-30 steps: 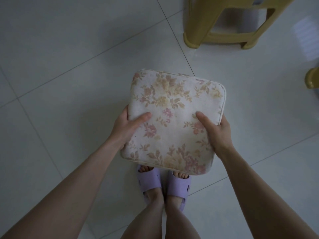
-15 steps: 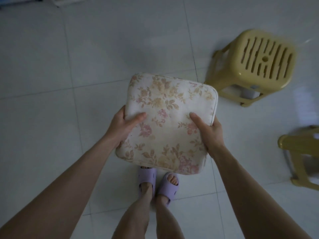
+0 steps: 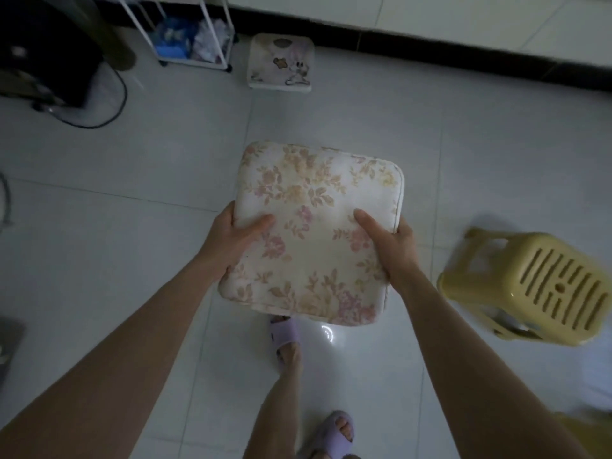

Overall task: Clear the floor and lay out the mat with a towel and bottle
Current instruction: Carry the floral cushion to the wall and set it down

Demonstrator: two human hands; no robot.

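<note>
A square floral cushion, cream with pink and tan flowers, is held flat in front of me above the white tiled floor. My left hand grips its left edge with the thumb on top. My right hand grips its right edge the same way. My feet in lilac slippers stand below the cushion, one ahead of the other. No mat, towel or bottle is in view.
A yellow plastic stool stands at my right. A small stool with a cartoon-print top sits by the far wall, next to a white wire rack of bags. A dark appliance and cable are far left.
I have turned and stepped forward with the cushion still in both hands. The yellow stool has slid from upper right to my right side, and the far wall, rack and small stool came into view.
</note>
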